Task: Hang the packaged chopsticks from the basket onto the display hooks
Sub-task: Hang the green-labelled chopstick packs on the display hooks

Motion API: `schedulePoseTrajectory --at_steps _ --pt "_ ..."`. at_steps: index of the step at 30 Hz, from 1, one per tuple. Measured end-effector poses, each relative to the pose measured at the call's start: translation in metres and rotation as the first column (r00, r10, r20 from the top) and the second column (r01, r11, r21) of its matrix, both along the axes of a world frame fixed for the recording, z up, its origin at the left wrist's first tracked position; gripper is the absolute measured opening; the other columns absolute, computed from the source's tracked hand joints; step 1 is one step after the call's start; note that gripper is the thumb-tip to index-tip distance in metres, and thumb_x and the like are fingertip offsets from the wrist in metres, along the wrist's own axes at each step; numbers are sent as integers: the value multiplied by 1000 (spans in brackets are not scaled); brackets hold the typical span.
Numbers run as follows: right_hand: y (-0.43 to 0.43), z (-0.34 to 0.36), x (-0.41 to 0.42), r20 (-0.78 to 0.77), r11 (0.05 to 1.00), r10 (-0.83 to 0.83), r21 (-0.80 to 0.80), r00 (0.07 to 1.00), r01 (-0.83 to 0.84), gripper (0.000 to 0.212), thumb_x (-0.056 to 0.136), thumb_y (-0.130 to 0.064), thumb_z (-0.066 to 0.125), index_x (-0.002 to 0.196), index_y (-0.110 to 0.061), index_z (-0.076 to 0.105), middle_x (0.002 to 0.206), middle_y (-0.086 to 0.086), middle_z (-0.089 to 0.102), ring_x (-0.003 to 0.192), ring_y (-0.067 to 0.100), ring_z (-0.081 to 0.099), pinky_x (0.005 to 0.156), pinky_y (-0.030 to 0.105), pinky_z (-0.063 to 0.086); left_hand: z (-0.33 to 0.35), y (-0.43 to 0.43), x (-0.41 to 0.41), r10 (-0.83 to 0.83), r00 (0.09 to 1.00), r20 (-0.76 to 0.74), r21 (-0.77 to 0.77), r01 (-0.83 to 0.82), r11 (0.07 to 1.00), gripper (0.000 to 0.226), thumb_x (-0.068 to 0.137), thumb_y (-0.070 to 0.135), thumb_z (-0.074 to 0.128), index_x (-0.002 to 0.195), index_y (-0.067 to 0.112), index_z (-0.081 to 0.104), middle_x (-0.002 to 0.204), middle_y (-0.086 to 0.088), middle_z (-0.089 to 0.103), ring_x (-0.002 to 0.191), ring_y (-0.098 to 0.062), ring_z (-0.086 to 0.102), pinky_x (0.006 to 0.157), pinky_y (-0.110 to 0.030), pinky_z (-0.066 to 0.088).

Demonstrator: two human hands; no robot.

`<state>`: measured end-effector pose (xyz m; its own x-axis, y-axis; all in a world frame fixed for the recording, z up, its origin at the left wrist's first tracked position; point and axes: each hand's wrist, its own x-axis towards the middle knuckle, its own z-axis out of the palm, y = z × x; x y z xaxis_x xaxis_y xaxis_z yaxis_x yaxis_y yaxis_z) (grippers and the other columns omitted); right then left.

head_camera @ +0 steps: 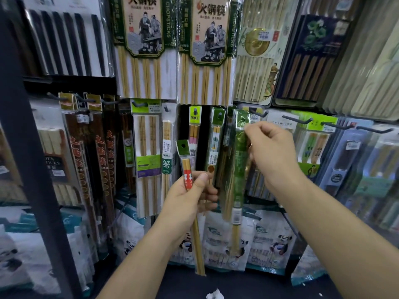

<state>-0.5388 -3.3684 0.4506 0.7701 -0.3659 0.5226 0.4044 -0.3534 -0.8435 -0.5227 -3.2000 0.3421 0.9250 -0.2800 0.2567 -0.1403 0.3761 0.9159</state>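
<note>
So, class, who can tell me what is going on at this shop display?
A person is hanging packaged chopsticks in a shop. The right hand pinches the top of a green packet, holding it up beside a display hook; whether it is threaded on is unclear. The left hand grips a red-banded packet lower down, not yet hung.

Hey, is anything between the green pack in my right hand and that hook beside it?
Nothing visible. The right hand pinches the green pack just left of the hook, whose tip is bare.
</note>
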Motion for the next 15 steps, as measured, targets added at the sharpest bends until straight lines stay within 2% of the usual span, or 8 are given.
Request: schedulePoseTrajectory --at_steps 3,5,7,9,11,14,15 --pt "-5 9 5 7 999 -32 31 999 32 40 101 -31 60 74 -3 53 65 10 32 58 20 29 48 19 34 0 3 1 33 999 27 70 -35 997 25 97 39 61 102 16 69 66 2 56 51 -11 49 45 -23 44" --pt "-6 11 9 -5 998 -43 42 999 43 40 102 -31 60 77 0 53 68 12 33 61 22 29 52 25 31 1 3 -1 -4 1000 15 71 3 997 28 90 45 66 98 19 67 62 3 48 47 -9 40 41 -21 34" --pt "-7 11 12 -11 997 -59 40 998 60 41 101 -30 59 80 4 52 68 11 33 61 22 29 55 26 33 4 2 -3 -45 999 7 59 45 997 25 83 50 70 89 26 66 62 4 46 46 -8 37 40 -20 31" --pt "-7 10 13 -2 997 -76 17 997 76 40 101 -28 59 73 -2 49 61 7 32 57 19 30 58 25 37 7 1 -6 -73 997 -28 15 73 997 38 82 57 68 90 21 58 64 5 48 47 -8 37 39 -19 30" --pt "-7 9 14 11 995 -100 2 995 100 41 101 -26 59 71 -1 47 57 0 31 55 17 29 68 28 45 9 1 -6 -106 989 -106 -74 98 992 44 87 58 60 90 16 49 66 2 49 47 -9 37 38 -19 29" --pt "-9 8 16 20 992 -123 11 992 122 41 100 -23 59 71 3 46 55 -2 32 54 15 30 90 34 52 9 0 -5 -143 975 -169 -149 118 982 37 103 45 45 84 14 48 65 -1 50 46 -11 37 37 -20 28" --pt "-9 8 17 22 992 -124 12 992 124 41 100 -22 59 71 3 46 55 -2 32 54 15 30 90 34 51 9 0 -5 -120 979 -166 -126 100 987 35 108 39 40 85 13 46 64 -1 51 47 -11 38 38 -21 28"
